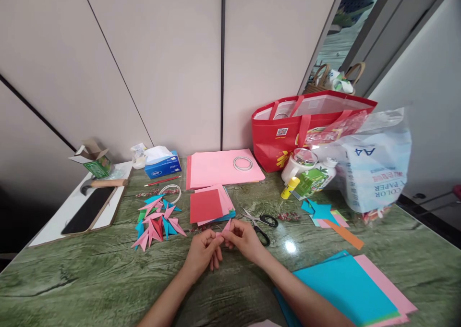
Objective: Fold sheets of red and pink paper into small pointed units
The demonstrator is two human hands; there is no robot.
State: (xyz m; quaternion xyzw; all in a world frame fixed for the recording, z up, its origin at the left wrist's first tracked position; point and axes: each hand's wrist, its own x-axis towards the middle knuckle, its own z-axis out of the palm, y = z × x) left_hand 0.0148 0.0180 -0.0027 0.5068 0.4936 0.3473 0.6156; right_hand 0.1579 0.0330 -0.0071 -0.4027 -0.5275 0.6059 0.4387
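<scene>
Between my two hands is a small folded piece of pink paper, pointed at the top. My left hand pinches its left side with thumb and forefinger. From the right, my right hand grips the same paper near its tip. The fingers cover much of it. Just beyond my hands lies a stack of square coloured paper, red on top. Scissors with black handles rest to the right of the stack. On the left is a pile of folded paper pieces in pink, blue, red and green.
Pink sheets lie at the back, with a tissue box to their left. A red bag, glue stick and plastic pack stand right. Blue sheets lie near my right forearm. A phone and hammer are left.
</scene>
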